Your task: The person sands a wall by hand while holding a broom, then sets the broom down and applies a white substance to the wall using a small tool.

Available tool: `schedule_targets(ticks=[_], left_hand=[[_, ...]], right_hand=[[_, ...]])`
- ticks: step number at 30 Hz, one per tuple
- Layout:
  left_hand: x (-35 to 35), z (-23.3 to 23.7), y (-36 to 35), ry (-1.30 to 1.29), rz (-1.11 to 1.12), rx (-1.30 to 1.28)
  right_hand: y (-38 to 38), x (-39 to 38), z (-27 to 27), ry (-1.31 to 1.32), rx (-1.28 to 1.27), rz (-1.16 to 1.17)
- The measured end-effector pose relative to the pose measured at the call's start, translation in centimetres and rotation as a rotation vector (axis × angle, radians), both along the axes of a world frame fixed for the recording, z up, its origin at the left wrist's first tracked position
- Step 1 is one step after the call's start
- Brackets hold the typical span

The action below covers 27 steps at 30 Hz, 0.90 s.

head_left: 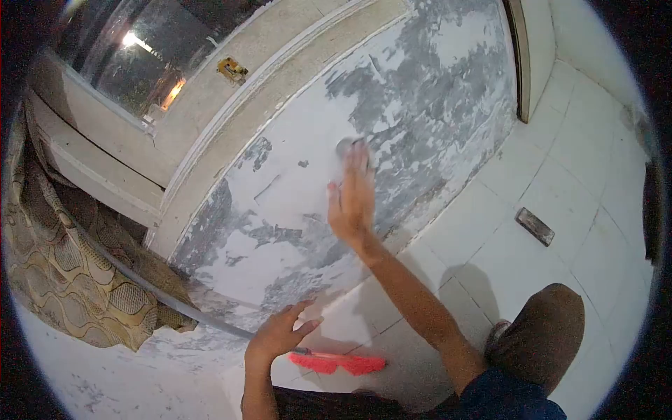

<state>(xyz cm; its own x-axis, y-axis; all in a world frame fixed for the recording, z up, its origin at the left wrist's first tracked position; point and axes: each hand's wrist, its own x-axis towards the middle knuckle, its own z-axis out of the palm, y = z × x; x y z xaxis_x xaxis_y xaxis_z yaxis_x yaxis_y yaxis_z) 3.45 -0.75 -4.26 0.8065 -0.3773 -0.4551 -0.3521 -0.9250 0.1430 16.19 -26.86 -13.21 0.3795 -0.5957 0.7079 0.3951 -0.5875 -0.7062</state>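
My right hand (355, 196) lies against a patchy grey-and-white wall (287, 168), blurred by motion, with its fingers reaching up. A small greyish piece (344, 145) shows at the fingertips, with a dark edge beside them; I cannot tell what it is. My left hand (280, 332) is open lower down, fingers apart, overlapping the long grey pole (161, 297) of a broom or mop. Just past that hand, the pole ends in a fluffy pink-red head (337, 362) close to the floor.
A dark rectangular block (535, 227) lies on the white tiled floor (546, 161). A patterned curtain (84, 287) hangs at left. On the ledge below the window (140, 63) sits a small yellow item (231, 70). My bent knee (553, 322) is at lower right, near a dark door-frame edge (519, 70) above.
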Motion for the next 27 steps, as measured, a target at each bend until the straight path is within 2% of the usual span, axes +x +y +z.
schedule_targets(ticks=[3, 5, 6, 8, 12, 13, 15, 18, 20, 21, 23, 26, 27], left_hand=[[-0.6, 0.5, -0.2, 0.008, -0.026, -0.068], [-1.1, 1.3, -1.2, -0.001, -0.039, -0.108], [-1.1, 1.1, -1.3, 0.004, -0.043, -0.109], [-0.4, 0.2, -1.2, 0.018, -0.027, -0.085], [0.6, -0.9, -0.3, -0.013, -0.043, -0.011], [0.3, -0.2, -0.7, 0.002, -0.013, -0.022], [-0.4, 0.6, -1.1, 0.017, 0.03, -0.038], [-1.4, 0.9, -0.7, -0.022, -0.019, -0.058], [-1.6, 0.5, -0.5, -0.013, -0.082, -0.148], [-1.5, 0.2, -0.4, -0.012, -0.08, -0.152], [-0.9, -0.3, -0.2, 0.002, -0.078, -0.134], [-0.9, 1.0, -0.9, -0.023, 0.0, -0.021], [-1.1, 1.1, -0.6, -0.023, 0.0, -0.022]], right_hand=[[-1.7, 1.0, 5.0, -0.128, 0.143, -0.052], [-0.4, 0.7, 7.0, -0.135, 0.111, -0.029], [0.8, 0.4, 7.0, -0.123, 0.002, 0.015], [2.5, -0.2, 5.2, -0.103, -0.158, 0.083], [2.9, -1.2, -0.9, 0.059, -0.12, 0.186], [1.7, -1.0, -1.3, 0.055, -0.054, 0.105], [0.3, 0.3, 0.0, 0.051, 0.008, 0.037], [-0.3, 0.3, 3.7, 0.002, 0.048, -0.058], [1.7, 0.5, 4.9, 0.013, -0.179, -0.023], [2.5, 0.1, 4.3, 0.014, -0.184, -0.021], [5.2, -0.9, 1.9, -0.032, -0.247, 0.232], [5.0, -0.9, -3.4, 0.107, -0.275, 0.15], [4.4, -1.0, -3.6, 0.107, -0.275, 0.15]])
